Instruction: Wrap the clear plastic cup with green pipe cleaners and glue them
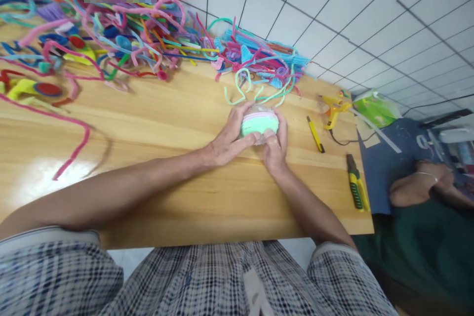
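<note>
Between my two hands is a rounded mint-green object with a pale lilac band and a whitish, shiny top (259, 124); its exact kind I cannot make out. My left hand (230, 137) wraps round its left side, the thumb pressing on the near face. On the opposite side, my right hand (277, 149) curls round it, its thumb meeting the near edge beside the left thumb. Pale green pipe cleaners (237, 95) lie just beyond my fingertips. The object's underside is hidden.
Tangled colourful pipe cleaners (148, 44) cover the table's back left; more (259, 59) lie by the tiled wall. To the right are a yellow cutter knife (315, 134), yellow-handled pliers (356, 185) and a yellow glue gun (335, 110) with its cord. Another person's arm (418, 187) rests farther right.
</note>
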Demonstrator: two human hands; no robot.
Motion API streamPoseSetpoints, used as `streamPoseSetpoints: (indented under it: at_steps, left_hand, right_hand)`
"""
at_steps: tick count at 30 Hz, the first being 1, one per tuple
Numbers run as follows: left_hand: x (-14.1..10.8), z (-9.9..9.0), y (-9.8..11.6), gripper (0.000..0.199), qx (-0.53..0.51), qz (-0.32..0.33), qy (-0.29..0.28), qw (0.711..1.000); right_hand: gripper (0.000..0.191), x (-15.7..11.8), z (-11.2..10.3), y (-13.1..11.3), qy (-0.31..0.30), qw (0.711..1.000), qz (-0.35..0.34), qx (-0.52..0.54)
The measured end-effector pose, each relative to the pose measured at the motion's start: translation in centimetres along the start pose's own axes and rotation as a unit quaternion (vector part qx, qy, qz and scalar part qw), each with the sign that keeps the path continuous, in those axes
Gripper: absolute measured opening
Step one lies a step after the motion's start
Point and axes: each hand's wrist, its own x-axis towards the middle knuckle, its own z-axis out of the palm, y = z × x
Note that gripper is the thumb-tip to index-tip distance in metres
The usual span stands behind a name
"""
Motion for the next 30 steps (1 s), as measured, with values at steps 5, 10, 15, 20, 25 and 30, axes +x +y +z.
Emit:
streamPoseSetpoints:
  at_steps: [5,10,15,20,25,30]
  left_hand:
    - [0.07,-0.12,-0.23,0.082,-0.001,0.013,-0.009,1.0]
    - [0.1,-0.42,-0.12,0.082,0.006,0.009,-0.026,1.0]
    - [0.17,0.0,-0.52,0.086,-0.001,0.008,-0.009,1.0]
    - [0.31,0.23,-0.69,0.086,-0.004,0.011,-0.001,1.0]
    - [0.47,0.12,-0.34,0.088,-0.017,0.018,-0.013,1.0]
    - [0.74,0.07,-0.32,0.088,-0.027,0.03,-0.027,0.999]
  right_hand:
    - [0.078,0.35,-0.15,0.36,-0.002,1.0,-0.003,-0.008]
    - [0.075,0.52,-0.13,0.57,0.008,1.0,-0.01,-0.014]
    - [0.067,0.13,0.12,0.1,0.011,1.0,-0.011,0.005]
    - [0.07,0.06,-0.04,0.15,0.005,1.0,-0.007,0.013]
    - [0.068,0.34,-0.43,0.44,0.024,0.999,0.005,0.024]
    - [0.069,0.75,-0.67,0.35,0.027,0.997,0.029,0.072]
